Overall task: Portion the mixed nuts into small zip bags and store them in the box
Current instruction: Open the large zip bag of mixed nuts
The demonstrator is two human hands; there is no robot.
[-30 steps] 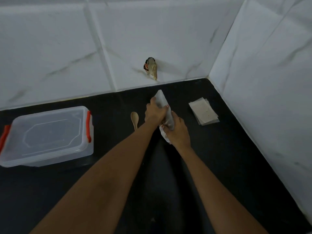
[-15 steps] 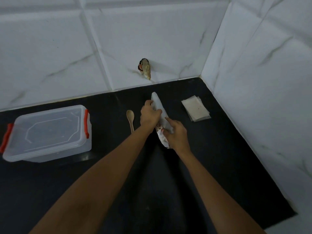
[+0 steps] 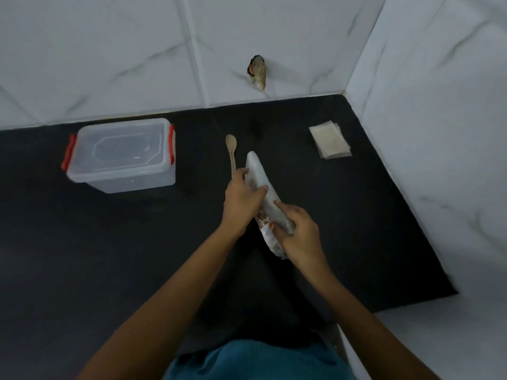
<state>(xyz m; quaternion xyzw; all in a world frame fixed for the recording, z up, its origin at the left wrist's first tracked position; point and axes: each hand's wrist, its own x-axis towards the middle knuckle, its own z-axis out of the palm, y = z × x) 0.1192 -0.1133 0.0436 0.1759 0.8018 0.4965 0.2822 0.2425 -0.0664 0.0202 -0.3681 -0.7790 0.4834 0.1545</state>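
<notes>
Both hands hold a white bag of mixed nuts (image 3: 260, 182) tilted above the black counter (image 3: 109, 256). My left hand (image 3: 241, 200) grips its upper half; my right hand (image 3: 297, 231) grips the lower end, where printed wrapping shows. A wooden spoon (image 3: 231, 149) lies on the counter just beyond my left hand. A stack of small zip bags (image 3: 330, 142) lies flat at the back right. The clear plastic box (image 3: 120, 154) with red latches stands at the back left, its lid on.
White marble-pattern tiled walls (image 3: 274, 37) close the back and the right side, meeting in a corner. A small brown and red object (image 3: 258, 71) hangs on the back wall. The counter ends at a white ledge (image 3: 439, 338) at the lower right.
The camera has tilted down and back, so everything sits lower and smaller in view. Both hands keep their hold on the nut bag, which has turned a little more slanted.
</notes>
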